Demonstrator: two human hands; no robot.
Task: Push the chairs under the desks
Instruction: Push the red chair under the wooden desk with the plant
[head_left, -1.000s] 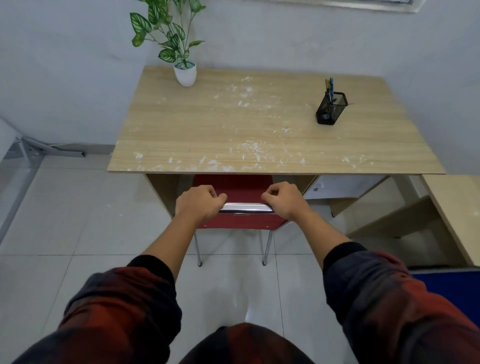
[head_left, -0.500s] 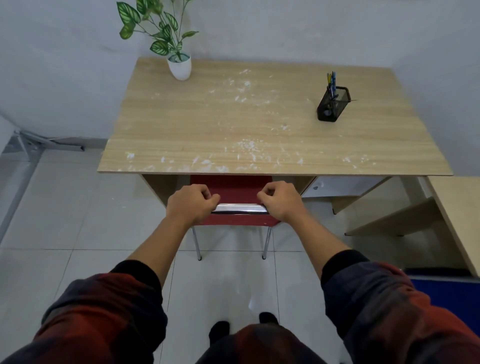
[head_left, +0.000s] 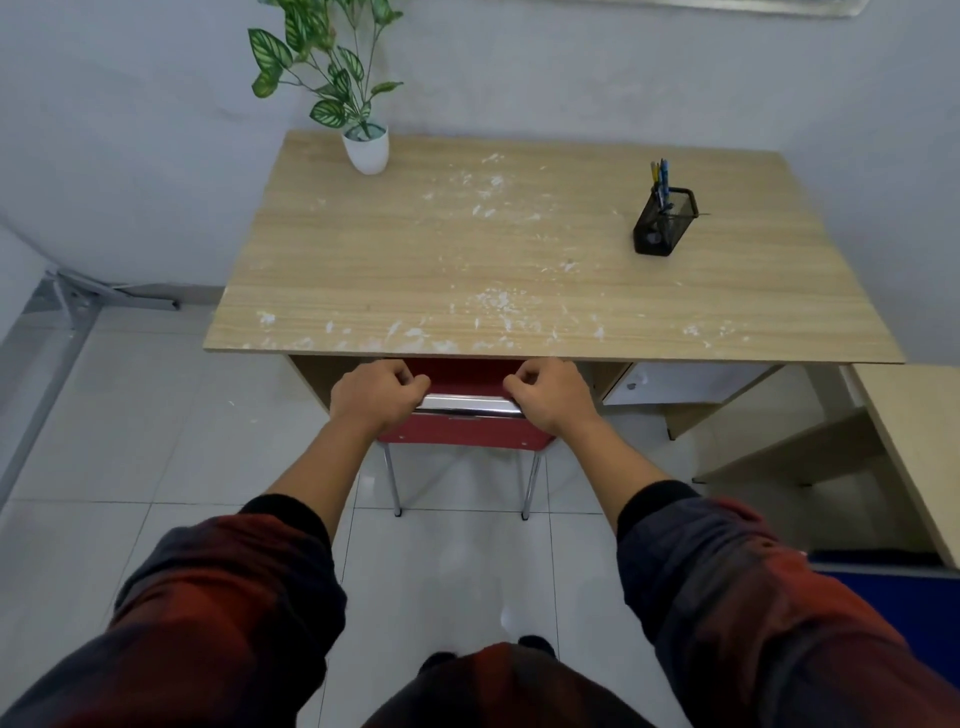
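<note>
Both hands are clamped on the chrome top rail of the red chair, fingers curled over it from the near side. The left hand holds the rail's left end and the right hand its right end, with a bare stretch of shiny rail between them. The chair sits straight ahead at the knee space of the wooden desk; its seat is tucked beneath the desktop, the knuckles lie just at the desk's front edge, and the backrest and two metal rear legs stand out on the tiled floor. On the desk, a potted plant stands at the far left corner and a black mesh pen holder to the right.
</note>
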